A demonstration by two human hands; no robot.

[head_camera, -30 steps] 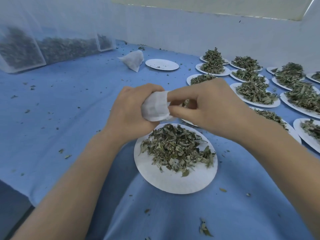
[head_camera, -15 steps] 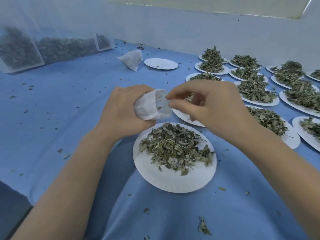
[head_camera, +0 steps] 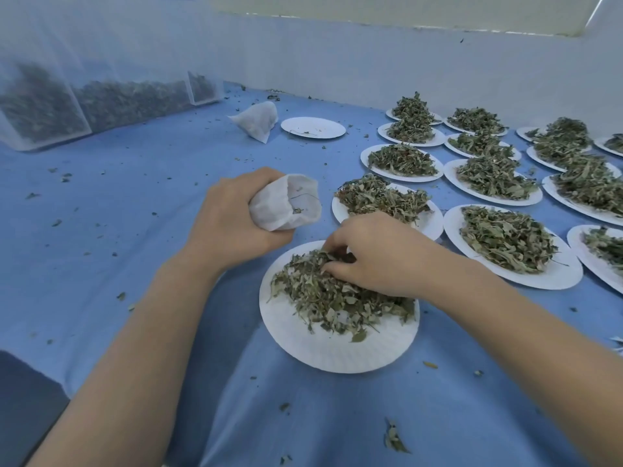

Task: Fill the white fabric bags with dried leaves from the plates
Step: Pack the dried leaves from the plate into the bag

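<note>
Head view: left hand [head_camera: 232, 214] grips the white fabric bag [head_camera: 286, 203], mouth open toward three o'clock. Right hand [head_camera: 377, 254], fingers curled, pinches dried leaves [head_camera: 323, 298] on the near plate [head_camera: 337, 352] at the bag's five o'clock.

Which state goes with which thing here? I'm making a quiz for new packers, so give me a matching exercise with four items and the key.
Things:
1. left hand
2. right hand
3. far plate
4. far bag

States:
A. almost bare of leaves
B. lying on the cloth, left of a plate
C. fingers in the leaf pile
D. holding an open bag

Pairs: 1-D, 2-C, 3-A, 4-B
</note>
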